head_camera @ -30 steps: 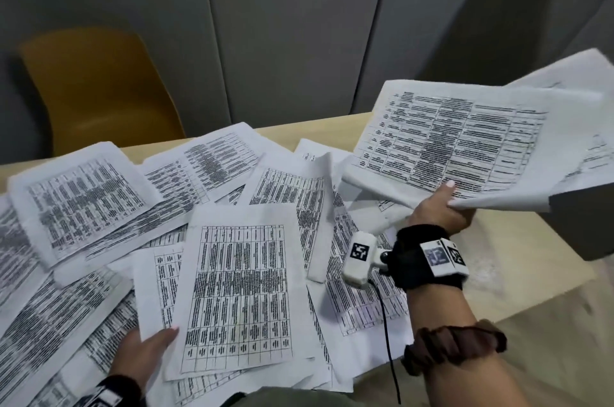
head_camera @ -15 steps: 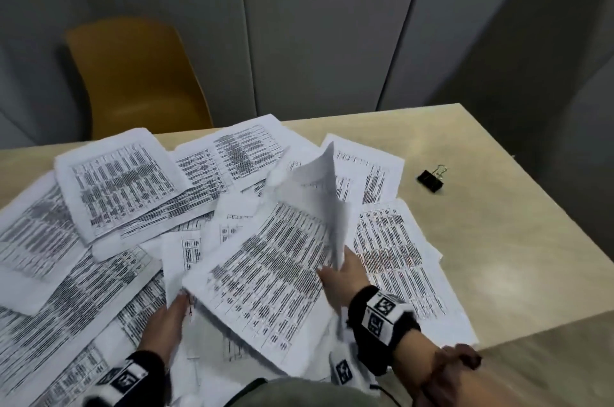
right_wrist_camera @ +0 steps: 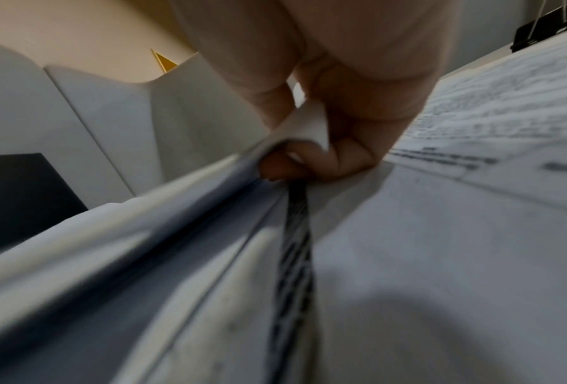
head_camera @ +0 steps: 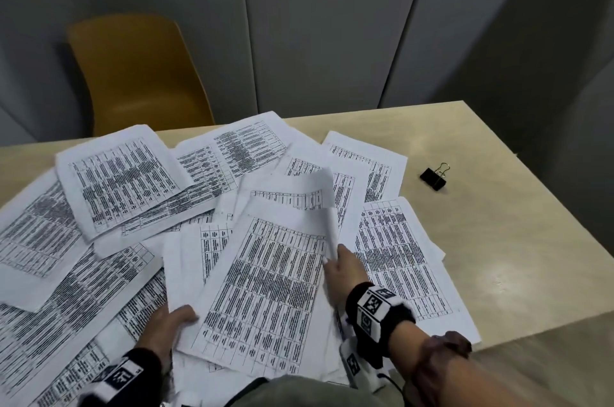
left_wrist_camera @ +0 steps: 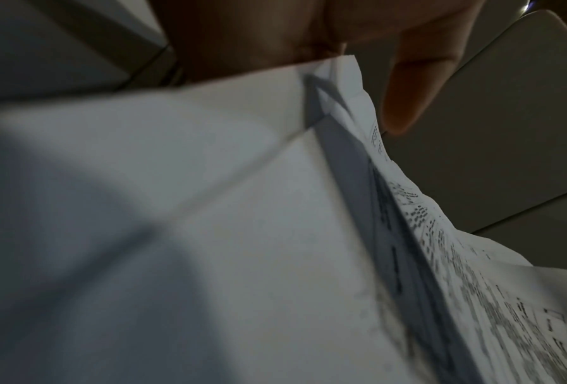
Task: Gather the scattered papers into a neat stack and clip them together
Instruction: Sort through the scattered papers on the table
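Printed sheets [head_camera: 116,184] lie scattered and overlapping across the beige table [head_camera: 498,240]. In front of me a gathered bundle of sheets [head_camera: 265,290] rests tilted on the pile. My right hand [head_camera: 332,258] pinches the bundle's right edge, where one sheet curls upward; in the right wrist view its fingers [right_wrist_camera: 282,111] fold around the paper edges [right_wrist_camera: 209,202]. My left hand [head_camera: 186,313] holds the bundle's lower left edge, with the thumb [left_wrist_camera: 406,91] over the sheets [left_wrist_camera: 209,207]. A black binder clip [head_camera: 433,177] lies on bare table at the right, apart from both hands.
A yellow chair [head_camera: 139,74] stands behind the table's far edge, against grey wall panels. The table's right edge and near right corner are close to the papers. The binder clip [right_wrist_camera: 544,33] shows at the top right of the right wrist view.
My right hand brought the lifted sheets down from the upper right onto the pile in front of me. The left hand moved in to hold the bundle's left edge. The clip came into view.
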Motion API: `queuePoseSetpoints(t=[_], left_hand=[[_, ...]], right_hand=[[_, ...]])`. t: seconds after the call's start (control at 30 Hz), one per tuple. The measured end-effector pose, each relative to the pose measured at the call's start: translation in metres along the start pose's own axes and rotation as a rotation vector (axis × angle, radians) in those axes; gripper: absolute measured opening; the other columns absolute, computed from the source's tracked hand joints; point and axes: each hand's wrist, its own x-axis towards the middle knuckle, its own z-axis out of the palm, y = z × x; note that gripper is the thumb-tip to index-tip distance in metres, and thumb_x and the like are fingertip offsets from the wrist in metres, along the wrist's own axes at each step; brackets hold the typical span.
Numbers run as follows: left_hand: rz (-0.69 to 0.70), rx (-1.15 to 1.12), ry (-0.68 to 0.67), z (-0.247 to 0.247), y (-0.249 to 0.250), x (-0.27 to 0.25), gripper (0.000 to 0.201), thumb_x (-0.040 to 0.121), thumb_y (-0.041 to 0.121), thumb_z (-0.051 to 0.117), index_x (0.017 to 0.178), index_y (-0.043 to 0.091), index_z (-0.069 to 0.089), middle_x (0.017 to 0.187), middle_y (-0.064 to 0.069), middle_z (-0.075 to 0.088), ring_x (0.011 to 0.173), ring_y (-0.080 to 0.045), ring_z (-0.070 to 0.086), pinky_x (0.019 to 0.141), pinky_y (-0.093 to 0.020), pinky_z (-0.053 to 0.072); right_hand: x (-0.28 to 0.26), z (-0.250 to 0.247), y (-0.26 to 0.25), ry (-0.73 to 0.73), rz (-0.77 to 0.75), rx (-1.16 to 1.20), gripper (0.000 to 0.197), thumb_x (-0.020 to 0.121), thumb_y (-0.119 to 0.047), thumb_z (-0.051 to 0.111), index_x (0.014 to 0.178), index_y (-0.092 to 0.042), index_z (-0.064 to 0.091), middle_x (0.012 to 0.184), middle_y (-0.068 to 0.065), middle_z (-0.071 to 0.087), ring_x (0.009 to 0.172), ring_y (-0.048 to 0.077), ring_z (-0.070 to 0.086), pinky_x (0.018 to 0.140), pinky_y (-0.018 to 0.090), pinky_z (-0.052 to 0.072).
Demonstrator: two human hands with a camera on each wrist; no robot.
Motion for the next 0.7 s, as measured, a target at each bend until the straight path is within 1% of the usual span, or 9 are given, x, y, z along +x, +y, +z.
queuePoseSetpoints(t=[0.07, 0.17, 0.23, 0.3, 0.37, 0.47, 0.53, 0.6, 0.7], left_hand=[[0.016, 0.024, 0.007, 0.001, -0.001, 0.0, 0.019, 0.077, 0.011, 0.067, 0.094, 0.006, 0.059, 0.092, -0.011, 0.063, 0.1, -0.032, 0.054, 0.097, -0.048, 0.037], [0.092, 0.052, -0.004, 0.003, -0.004, -0.001, 0.029, 0.08, 0.011, 0.069, 0.108, 0.007, 0.06, 0.105, -0.015, 0.065, 0.099, -0.029, 0.056, 0.099, -0.046, 0.037], [0.089, 0.043, -0.013, 0.003, -0.006, 0.0, 0.034, 0.081, 0.006, 0.066, 0.113, 0.002, 0.058, 0.108, -0.017, 0.063, 0.101, -0.031, 0.056, 0.102, -0.048, 0.036], [0.088, 0.054, 0.008, 0.0, -0.008, 0.001, 0.033, 0.083, 0.006, 0.063, 0.115, 0.002, 0.056, 0.108, -0.016, 0.062, 0.106, -0.033, 0.054, 0.103, -0.048, 0.035], [0.084, 0.043, 0.002, -0.001, -0.008, 0.002, 0.033, 0.084, 0.007, 0.062, 0.116, 0.002, 0.054, 0.108, -0.015, 0.061, 0.105, -0.032, 0.053, 0.1, -0.045, 0.035], [0.075, 0.006, 0.004, -0.003, -0.009, 0.005, 0.034, 0.085, 0.004, 0.06, 0.118, 0.003, 0.052, 0.109, -0.015, 0.06, 0.104, -0.03, 0.052, 0.1, -0.044, 0.034], [0.081, 0.013, 0.011, -0.004, -0.011, 0.008, 0.032, 0.083, 0.004, 0.062, 0.114, 0.006, 0.054, 0.11, -0.015, 0.062, 0.109, -0.032, 0.053, 0.105, -0.046, 0.033], [0.078, 0.014, 0.012, -0.004, -0.013, 0.011, 0.03, 0.082, 0.004, 0.063, 0.111, 0.006, 0.054, 0.108, -0.016, 0.062, 0.11, -0.034, 0.053, 0.106, -0.047, 0.032], [0.082, 0.011, -0.001, -0.004, -0.014, 0.013, 0.03, 0.083, 0.002, 0.062, 0.112, 0.002, 0.053, 0.104, -0.016, 0.061, 0.105, -0.031, 0.052, 0.099, -0.04, 0.033]], right_hand=[[-0.002, 0.001, 0.001, -0.097, -0.017, -0.024, 0.02, 0.092, -0.029, 0.048, 0.099, -0.011, 0.055, 0.079, 0.001, 0.056, 0.068, 0.018, 0.056, 0.056, 0.025, 0.047], [-0.006, -0.001, -0.001, -0.192, -0.071, -0.105, 0.02, 0.09, -0.033, 0.05, 0.087, -0.014, 0.052, 0.075, -0.001, 0.056, 0.068, 0.017, 0.053, 0.053, 0.022, 0.04], [0.002, -0.007, 0.004, -0.045, -0.054, -0.018, 0.014, 0.089, -0.03, 0.053, 0.085, -0.016, 0.052, 0.071, -0.003, 0.056, 0.069, 0.019, 0.055, 0.056, 0.024, 0.042], [0.017, -0.024, 0.014, 0.192, 0.022, 0.076, 0.011, 0.085, -0.027, 0.058, 0.091, -0.018, 0.057, 0.082, 0.005, 0.063, 0.081, 0.026, 0.061, 0.068, 0.028, 0.047], [0.033, -0.051, 0.032, 0.373, 0.171, -0.027, 0.029, 0.08, -0.03, 0.062, 0.105, -0.017, 0.058, 0.105, 0.016, 0.06, 0.101, 0.034, 0.056, 0.085, 0.036, 0.046], [0.043, -0.093, 0.059, 0.452, 0.429, -0.145, 0.052, 0.077, -0.034, 0.064, 0.122, -0.016, 0.045, 0.129, 0.022, 0.04, 0.12, 0.039, 0.036, 0.1, 0.046, 0.034], [0.043, -0.108, 0.071, 0.422, 0.458, -0.178, 0.064, 0.075, -0.036, 0.067, 0.128, -0.013, 0.039, 0.131, 0.023, 0.035, 0.121, 0.04, 0.036, 0.102, 0.047, 0.032], [0.041, -0.111, 0.075, 0.346, 0.395, -0.169, 0.07, 0.074, -0.034, 0.07, 0.13, -0.012, 0.034, 0.129, 0.021, 0.036, 0.113, 0.043, 0.046, 0.099, 0.046, 0.039], [0.034, -0.105, 0.071, 0.337, 0.324, -0.133, 0.071, 0.073, -0.023, 0.073, 0.131, -0.013, 0.032, 0.126, 0.02, 0.035, 0.097, 0.044, 0.056, 0.089, 0.044, 0.046]])
